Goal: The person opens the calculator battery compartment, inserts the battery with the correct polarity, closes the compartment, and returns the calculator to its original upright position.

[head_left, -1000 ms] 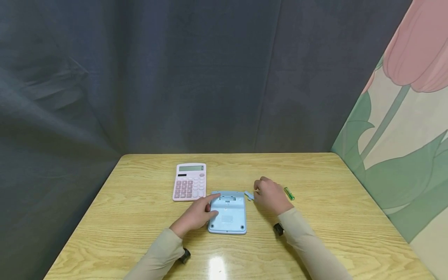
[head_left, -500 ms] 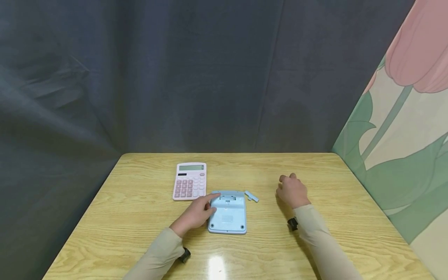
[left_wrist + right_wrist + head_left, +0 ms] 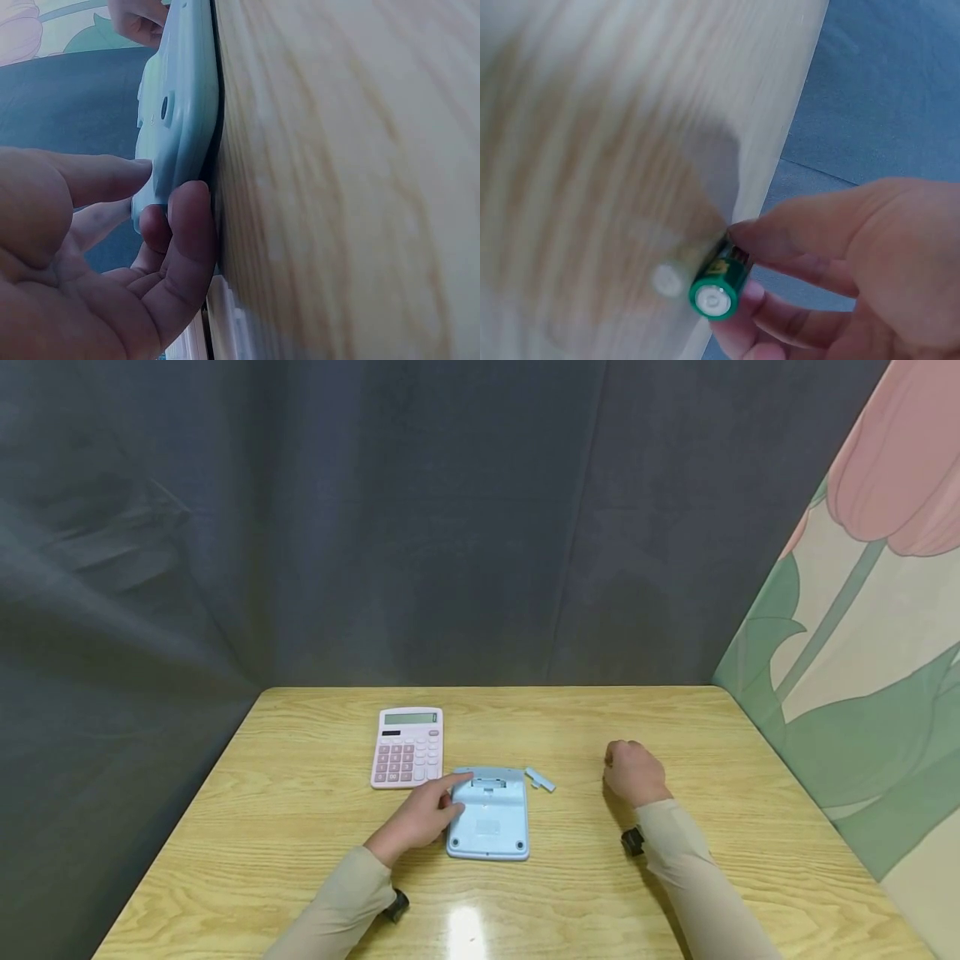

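A light blue calculator [image 3: 489, 831] lies face down on the table, its battery compartment [image 3: 488, 784] uncovered near the far end. My left hand [image 3: 416, 818] grips its left edge; in the left wrist view the thumb [image 3: 112, 176] is on the back and curled fingers are at the side. The small blue battery cover [image 3: 540, 779] rests on the table just right of the calculator. Farther right, my right hand [image 3: 636, 774] pinches a green battery [image 3: 720, 281] between thumb and fingers, low over the tabletop. The head view hides the battery behind the hand.
A pink calculator [image 3: 407, 748] lies face up to the left, behind my left hand, close to the blue one. The wooden table [image 3: 300, 860] ends at a dark curtain [image 3: 480, 527] at the back. A tulip-painted wall [image 3: 862, 693] stands on the right.
My right hand has moved right from beside the battery cover to where the green battery lay, and its fingers have closed on the battery. The left hand keeps its place on the blue calculator.
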{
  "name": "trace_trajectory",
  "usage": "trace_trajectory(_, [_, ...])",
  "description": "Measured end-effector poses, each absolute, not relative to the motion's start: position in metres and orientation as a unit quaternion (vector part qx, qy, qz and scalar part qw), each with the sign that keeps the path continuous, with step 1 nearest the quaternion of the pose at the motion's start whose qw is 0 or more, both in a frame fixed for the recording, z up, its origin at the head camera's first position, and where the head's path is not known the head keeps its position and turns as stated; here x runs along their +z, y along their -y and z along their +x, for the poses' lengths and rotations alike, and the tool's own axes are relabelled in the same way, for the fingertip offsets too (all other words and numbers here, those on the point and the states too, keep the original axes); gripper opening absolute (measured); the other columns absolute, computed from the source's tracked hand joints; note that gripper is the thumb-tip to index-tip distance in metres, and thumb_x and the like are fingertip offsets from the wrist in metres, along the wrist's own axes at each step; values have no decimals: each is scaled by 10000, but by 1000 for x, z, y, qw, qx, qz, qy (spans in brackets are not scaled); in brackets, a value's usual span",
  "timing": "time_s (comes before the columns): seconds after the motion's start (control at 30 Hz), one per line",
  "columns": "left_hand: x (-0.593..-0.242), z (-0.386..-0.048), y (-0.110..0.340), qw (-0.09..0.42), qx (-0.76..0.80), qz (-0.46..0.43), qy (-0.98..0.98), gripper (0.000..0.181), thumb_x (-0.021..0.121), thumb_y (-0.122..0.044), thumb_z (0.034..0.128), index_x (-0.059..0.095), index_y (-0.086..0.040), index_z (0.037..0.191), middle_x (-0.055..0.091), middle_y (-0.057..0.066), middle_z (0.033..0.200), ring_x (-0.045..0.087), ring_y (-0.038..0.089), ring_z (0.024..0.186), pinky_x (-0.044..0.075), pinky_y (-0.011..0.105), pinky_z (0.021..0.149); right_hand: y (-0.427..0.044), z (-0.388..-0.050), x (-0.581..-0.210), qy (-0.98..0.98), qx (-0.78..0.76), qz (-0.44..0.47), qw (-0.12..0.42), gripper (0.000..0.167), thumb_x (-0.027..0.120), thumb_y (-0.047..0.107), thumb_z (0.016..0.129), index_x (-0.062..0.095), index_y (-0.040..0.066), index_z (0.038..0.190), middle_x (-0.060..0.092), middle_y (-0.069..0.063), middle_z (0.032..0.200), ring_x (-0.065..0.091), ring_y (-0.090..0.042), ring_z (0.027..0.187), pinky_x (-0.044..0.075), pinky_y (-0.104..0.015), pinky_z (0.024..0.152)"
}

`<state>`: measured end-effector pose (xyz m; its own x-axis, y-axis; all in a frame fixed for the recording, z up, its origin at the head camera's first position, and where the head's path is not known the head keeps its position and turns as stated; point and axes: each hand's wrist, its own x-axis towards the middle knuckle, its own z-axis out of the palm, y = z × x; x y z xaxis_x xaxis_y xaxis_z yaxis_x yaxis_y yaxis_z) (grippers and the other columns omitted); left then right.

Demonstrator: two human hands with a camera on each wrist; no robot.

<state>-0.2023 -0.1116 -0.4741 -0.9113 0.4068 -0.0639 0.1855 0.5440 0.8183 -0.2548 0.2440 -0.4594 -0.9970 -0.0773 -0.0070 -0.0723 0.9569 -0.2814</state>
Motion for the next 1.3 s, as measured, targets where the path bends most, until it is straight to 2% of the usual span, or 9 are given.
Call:
trace_trajectory(0.2, [-474, -202, 111, 127, 448, 167, -869, 492, 557, -97, 1016, 471, -134, 1499, 496, 59, 743, 452, 132, 531, 424, 264, 450, -244, -255, -461, -986, -164, -38, -3, 150, 606, -4, 865, 687, -58, 979, 671, -242, 953, 592, -253, 711, 513, -391, 533])
trace_trajectory(0.37, [-474, -203, 111, 129, 448, 164, -870, 493, 562, -103, 1015, 473, -143, 1498, 504, 59, 744, 454, 133, 536, 423, 265, 454, -238, -258, -464, -978, -201, -57, -26, 152, 635, 0, 886, 695, -70, 1007, 689, -180, 875, 584, -219, 655, 502, -356, 543])
trace_trajectory(0.6, [-474, -205, 111, 133, 455, 158, -866, 506, 568, -107, 1013, 458, -136, 1506, 507, 66, 757, 455, 140, 554, 428, 262, 456, -210, -258, -458, -953, -264, -130, -74, 193, 680, 16, 910, 710, -68, 1082, 719, -192, 985, 684, -288, 838, 574, -428, 714])
trace_trajectory(0.87, [-475, -205, 110, 138, 475, 143, -857, 522, 591, -107, 1004, 449, -110, 1506, 519, 76, 781, 467, 130, 533, 471, 260, 460, -165, -245, -444, -911, -345, -206, -97, 161, 746, 88, 896, 764, 27, 1044, 751, -78, 1005, 670, -153, 783, 547, -267, 650])
trace_trajectory(1.1, [-475, -206, 109, 139, 476, 140, -857, 516, 599, -118, 1003, 458, -107, 1500, 532, 71, 773, 483, 132, 522, 470, 265, 463, -134, -238, -438, -886, -365, -265, -107, 151, 748, 117, 905, 785, 64, 1041, 756, -20, 1009, 618, -110, 772, 483, -232, 555])
trace_trajectory(1.3, [-475, -207, 110, 138, 474, 142, -858, 513, 596, -123, 1006, 456, -101, 1499, 535, 67, 770, 483, 130, 516, 464, 260, 464, -114, -235, -442, -892, -342, -280, -100, 150, 763, 118, 893, 792, 89, 1037, 756, -4, 1002, 584, -72, 743, 480, -217, 604])
